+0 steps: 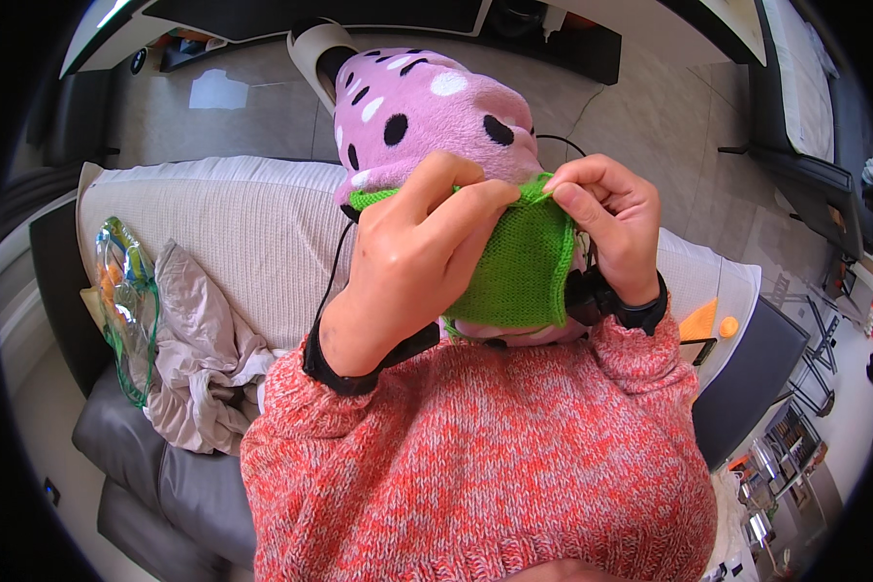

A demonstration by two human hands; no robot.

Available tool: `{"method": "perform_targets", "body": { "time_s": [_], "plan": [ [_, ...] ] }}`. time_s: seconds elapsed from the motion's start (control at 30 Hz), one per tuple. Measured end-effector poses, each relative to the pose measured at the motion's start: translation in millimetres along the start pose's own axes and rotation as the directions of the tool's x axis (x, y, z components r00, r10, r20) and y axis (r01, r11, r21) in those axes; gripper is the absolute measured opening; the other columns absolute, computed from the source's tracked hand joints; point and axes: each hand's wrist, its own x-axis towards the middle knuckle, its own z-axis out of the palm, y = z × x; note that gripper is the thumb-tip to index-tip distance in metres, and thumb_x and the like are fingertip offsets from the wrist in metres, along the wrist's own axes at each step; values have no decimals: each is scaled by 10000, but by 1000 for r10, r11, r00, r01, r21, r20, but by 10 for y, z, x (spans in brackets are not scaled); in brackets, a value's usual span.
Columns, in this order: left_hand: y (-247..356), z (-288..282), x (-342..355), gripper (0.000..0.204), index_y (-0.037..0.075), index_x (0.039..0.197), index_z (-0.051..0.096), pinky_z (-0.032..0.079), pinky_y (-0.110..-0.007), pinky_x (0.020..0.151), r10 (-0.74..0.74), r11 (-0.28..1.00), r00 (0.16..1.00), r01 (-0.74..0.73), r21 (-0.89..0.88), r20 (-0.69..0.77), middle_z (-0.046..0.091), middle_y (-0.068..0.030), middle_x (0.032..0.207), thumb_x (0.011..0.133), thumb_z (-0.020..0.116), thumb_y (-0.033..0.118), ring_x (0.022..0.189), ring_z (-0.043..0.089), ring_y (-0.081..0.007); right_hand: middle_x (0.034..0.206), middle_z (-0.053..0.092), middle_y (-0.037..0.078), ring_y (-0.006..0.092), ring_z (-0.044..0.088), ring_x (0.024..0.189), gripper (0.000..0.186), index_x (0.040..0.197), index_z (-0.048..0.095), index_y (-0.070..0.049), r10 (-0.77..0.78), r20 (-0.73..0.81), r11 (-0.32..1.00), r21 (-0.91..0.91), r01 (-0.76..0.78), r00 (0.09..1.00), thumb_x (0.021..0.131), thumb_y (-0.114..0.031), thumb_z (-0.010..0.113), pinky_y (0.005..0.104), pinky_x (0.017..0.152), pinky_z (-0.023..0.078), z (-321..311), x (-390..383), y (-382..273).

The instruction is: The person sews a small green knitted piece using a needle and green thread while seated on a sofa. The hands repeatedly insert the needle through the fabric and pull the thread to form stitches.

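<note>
A square of green knitting (512, 267) lies over a pink spotted plush blanket (427, 102) on my lap. My left hand (412, 262) has its fingers curled onto the upper edge of the knitting, covering part of it. On the right, my right hand (611, 228) pinches that edge between thumb and index finger, where a thin light-green strand or needle (543, 199) shows; I cannot tell which.
A cream sofa cover (242, 233) stretches around me over a grey leather sofa (145, 485). At left lie a crumpled beige cloth (199, 349) and a clear bag (126, 291). An orange triangular piece (698, 320) rests at right. A dark cable runs beside the blanket.
</note>
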Motion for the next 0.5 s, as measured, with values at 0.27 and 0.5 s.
{"method": "perform_targets", "body": {
  "time_s": [0.27, 0.5],
  "plan": [
    [-22, 11, -12, 175, 22, 901, 704, 503, -300, 607, 19, 1000, 999, -20, -8, -27, 615, -85, 826, 739, 718, -42, 711, 637, -221, 808, 577, 8, 81, 534, 717, 74, 1007, 597, -8, -99, -11, 917, -389, 87, 995, 938, -32, 587, 213, 667, 422, 80, -16, -271],
    [-51, 4, -20, 194, 9, 915, 701, 504, -302, 643, 2, 997, 1000, -4, -77, -26, 619, -91, 844, 735, 711, -62, 740, 632, -221, 812, 541, 52, 131, 508, 680, 228, 1052, 672, -5, -361, 270, 538, -721, 436, 893, 868, 86, 574, 233, 599, 397, 90, 33, -290]
  ]
}}
